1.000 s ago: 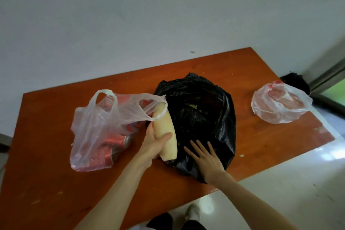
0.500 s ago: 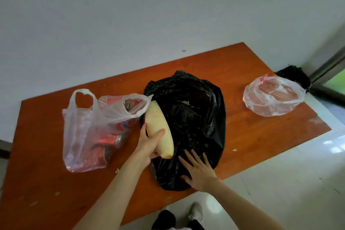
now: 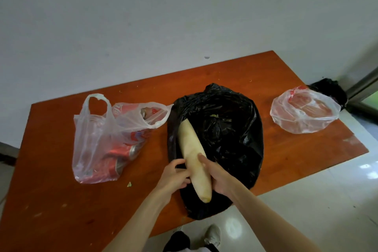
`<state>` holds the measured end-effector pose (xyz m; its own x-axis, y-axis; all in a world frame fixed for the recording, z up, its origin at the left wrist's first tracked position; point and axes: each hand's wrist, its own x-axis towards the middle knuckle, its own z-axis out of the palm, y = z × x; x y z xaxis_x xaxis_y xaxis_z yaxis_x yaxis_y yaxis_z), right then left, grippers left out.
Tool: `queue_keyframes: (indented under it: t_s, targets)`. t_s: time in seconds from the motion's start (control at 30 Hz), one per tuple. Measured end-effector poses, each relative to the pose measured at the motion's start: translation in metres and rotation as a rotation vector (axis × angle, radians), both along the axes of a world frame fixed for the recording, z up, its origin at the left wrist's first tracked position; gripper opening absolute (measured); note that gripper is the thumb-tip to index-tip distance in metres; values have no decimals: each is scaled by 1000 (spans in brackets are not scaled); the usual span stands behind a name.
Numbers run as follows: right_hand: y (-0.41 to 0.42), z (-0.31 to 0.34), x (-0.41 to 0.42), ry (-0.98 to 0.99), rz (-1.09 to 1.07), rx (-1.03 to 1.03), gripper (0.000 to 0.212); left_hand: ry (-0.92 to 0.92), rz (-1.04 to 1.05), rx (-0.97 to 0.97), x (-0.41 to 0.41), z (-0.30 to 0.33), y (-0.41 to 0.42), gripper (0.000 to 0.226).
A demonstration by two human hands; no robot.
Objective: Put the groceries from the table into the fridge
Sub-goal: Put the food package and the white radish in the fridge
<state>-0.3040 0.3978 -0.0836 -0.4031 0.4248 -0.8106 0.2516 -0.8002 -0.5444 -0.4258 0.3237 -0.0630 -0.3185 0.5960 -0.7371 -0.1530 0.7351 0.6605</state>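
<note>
1. Both the left hand point(image 3: 173, 176) and right hand point(image 3: 219, 178) had fingers wrapped around the long pale white radish point(image 3: 192, 149), above the crumpled black plastic bag point(image 3: 231, 135) on the orange-brown wooden table point(image 3: 51, 200).
2. The clear plastic bag of red cans point(image 3: 106, 145) and the smaller clear bag with reddish contents point(image 3: 302, 110) remained on the table; no fridge was visible, so the task was judged barely begun.

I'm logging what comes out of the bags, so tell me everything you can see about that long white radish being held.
The white radish is a long, pale cream root, smooth and matte, thick along its body and narrowing to a blunt tip at the far end, with a rounded near end. It lies at a slant over the black bag, near end toward the person. Both hands hold its lower half: the left hand on its left side, the right hand on its right, thumb across the top. No leaves are visible.
</note>
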Motion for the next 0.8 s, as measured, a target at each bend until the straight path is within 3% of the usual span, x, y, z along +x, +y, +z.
queue_keyframes:
  t_s: [0.17, 0.33, 0.47, 0.6, 0.8]
  targets:
    - [9, 11, -1, 36, -15, -20, 55, 100, -22, 44, -22, 3, 17, 38]
    - [9, 29, 11, 11, 50, 53, 49, -88, 30, 27, -35, 8, 48, 52]
    - [5, 40, 30, -213, 200, 284, 60, -248, 28, -32, -29, 9, 64, 74]
    - [-7, 49, 50, -377, 320, 488, 58, -452, 125, -15, -3, 5, 56, 65]
    - [-47, 55, 94, -411, 194, 502, 60, -388, 7, 35, 46, 14, 40, 55]
